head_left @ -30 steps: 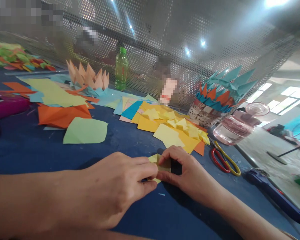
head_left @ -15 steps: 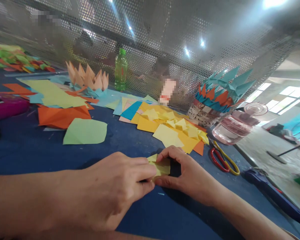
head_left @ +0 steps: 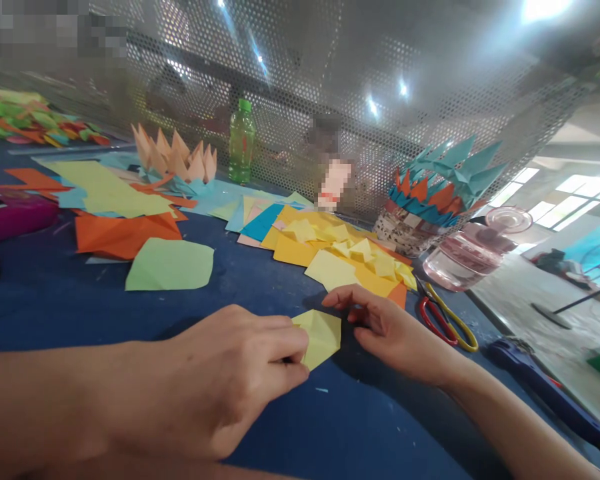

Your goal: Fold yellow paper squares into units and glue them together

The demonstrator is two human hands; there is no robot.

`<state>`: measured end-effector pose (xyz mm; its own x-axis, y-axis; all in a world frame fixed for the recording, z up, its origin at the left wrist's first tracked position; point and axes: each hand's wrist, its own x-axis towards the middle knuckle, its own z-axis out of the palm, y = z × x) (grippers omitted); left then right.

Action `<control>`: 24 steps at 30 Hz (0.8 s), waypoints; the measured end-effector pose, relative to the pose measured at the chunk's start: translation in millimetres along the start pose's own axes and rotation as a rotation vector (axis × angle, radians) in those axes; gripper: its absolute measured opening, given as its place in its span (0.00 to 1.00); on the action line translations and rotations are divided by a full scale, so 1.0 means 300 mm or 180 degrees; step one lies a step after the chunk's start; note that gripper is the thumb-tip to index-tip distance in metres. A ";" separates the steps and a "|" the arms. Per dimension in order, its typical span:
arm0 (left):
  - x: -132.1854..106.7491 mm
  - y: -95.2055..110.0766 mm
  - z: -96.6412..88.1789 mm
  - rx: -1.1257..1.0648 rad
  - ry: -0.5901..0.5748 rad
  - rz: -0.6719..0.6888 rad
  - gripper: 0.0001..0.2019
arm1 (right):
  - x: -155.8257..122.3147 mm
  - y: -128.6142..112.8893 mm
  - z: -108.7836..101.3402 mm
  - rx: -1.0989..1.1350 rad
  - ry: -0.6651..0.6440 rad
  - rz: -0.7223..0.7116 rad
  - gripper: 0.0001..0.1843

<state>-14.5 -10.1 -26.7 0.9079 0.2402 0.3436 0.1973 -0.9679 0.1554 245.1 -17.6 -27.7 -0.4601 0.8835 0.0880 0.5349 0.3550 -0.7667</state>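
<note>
A small folded piece of yellow paper [head_left: 324,335] shows just above the dark blue tabletop [head_left: 300,427]. My left hand [head_left: 253,363] pinches its left end, and the fingers hide that part. To the right of the paper, my right hand [head_left: 380,328] is off it, fingers apart and holding nothing. Beyond that hand lie yellow and orange sheets [head_left: 295,248] with several small folded yellow pieces [head_left: 363,250] on top. A loose pale yellow sheet [head_left: 330,268] rests at their near edge.
Scissors [head_left: 447,317] with red and yellow handles lie right, near a blue-handled tool [head_left: 545,383]. Behind stand a pink clear bottle [head_left: 473,257], a blue-orange paper basket [head_left: 415,213], a green bottle [head_left: 242,143] and a peach paper crown [head_left: 175,160]. A green sheet [head_left: 173,265] lies left.
My right hand has let go of the yellow paper and moved a little to the right, its fingers opening. More of the paper shows now. My left hand has kept its grip.
</note>
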 end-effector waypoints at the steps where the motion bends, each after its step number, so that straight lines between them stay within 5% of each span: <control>1: -0.002 -0.001 0.001 -0.0017 -0.0006 -0.0010 0.08 | -0.002 -0.001 -0.001 -0.0088 -0.0005 -0.0072 0.31; 8: -0.003 0.000 0.009 -0.0100 0.0123 -0.0027 0.16 | 0.001 -0.018 0.024 -0.0381 0.0147 -0.0267 0.21; 16: 0.004 0.000 0.008 -0.0102 0.0201 -0.0005 0.13 | 0.005 -0.011 0.032 -0.1109 0.0685 -0.0945 0.12; 24: 0.003 -0.007 0.005 0.0118 0.0127 -0.0032 0.11 | -0.031 -0.081 0.035 -0.1342 0.0142 -0.1464 0.14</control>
<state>-13.6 -8.1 -28.0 0.8904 0.2519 0.3791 0.2206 -0.9674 0.1248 228.9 -37.5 -16.5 -0.6847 0.6201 0.3829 0.5269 0.7842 -0.3278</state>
